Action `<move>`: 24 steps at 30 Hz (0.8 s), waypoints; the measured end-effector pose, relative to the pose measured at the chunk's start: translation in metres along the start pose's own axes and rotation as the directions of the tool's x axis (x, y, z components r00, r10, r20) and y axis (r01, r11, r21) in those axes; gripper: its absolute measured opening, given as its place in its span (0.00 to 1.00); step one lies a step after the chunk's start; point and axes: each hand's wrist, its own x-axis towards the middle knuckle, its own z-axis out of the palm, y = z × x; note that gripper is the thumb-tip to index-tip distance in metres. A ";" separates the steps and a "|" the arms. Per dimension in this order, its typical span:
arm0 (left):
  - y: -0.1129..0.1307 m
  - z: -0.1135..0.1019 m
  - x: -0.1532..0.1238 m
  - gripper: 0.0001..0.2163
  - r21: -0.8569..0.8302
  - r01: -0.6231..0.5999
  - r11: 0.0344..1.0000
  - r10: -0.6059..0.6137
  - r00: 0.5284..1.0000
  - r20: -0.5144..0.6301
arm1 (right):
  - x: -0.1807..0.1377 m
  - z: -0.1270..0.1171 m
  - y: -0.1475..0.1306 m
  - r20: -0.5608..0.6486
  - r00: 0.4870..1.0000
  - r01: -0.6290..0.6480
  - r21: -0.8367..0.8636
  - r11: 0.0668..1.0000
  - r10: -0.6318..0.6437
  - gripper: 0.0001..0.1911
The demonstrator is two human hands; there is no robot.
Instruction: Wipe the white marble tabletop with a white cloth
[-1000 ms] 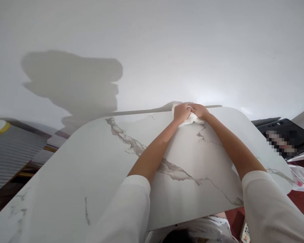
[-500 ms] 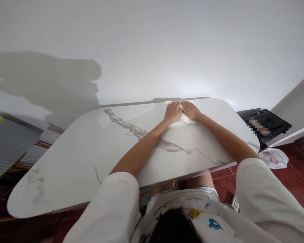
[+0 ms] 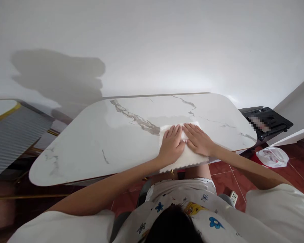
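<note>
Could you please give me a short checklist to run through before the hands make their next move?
1. Left hand resting on the cloth, fingers extended: ok.
2. Right hand on the same cloth, fingers extended: ok.
3. Cloth spread out rather than bunched up: ok.
4. Cloth well inside the tabletop: not ok, it reaches the near edge.
5. Underside of the cloth clean: cannot tell, hidden.
6. Plastic bag off the tabletop: ok, on the floor.
</note>
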 end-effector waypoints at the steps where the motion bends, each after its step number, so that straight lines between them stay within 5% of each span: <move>1: 0.007 0.001 -0.003 0.29 -0.019 0.019 1.000 -0.019 0.999 0.032 | -0.008 -0.003 0.000 0.001 1.000 0.002 0.010 1.000 -0.002 0.31; 6: 0.038 0.008 0.008 0.31 -0.109 0.066 0.992 -0.050 0.989 0.140 | -0.037 -0.013 0.019 -0.003 1.000 -0.026 0.019 0.999 0.026 0.32; 11: 0.055 0.015 0.045 0.30 -0.123 0.035 0.992 -0.017 0.989 0.145 | -0.034 -0.012 0.062 -0.028 0.997 -0.075 -0.017 0.997 0.074 0.31; 16: 0.044 0.022 0.108 0.27 -0.096 0.022 0.995 -0.015 0.997 0.071 | 0.012 -0.008 0.120 -0.042 0.997 -0.058 -0.027 0.998 0.057 0.32; 24: -0.009 0.026 0.214 0.22 -0.028 -0.016 0.999 0.013 0.993 -0.115 | 0.116 0.005 0.196 -0.082 0.996 -0.031 0.027 0.999 0.033 0.32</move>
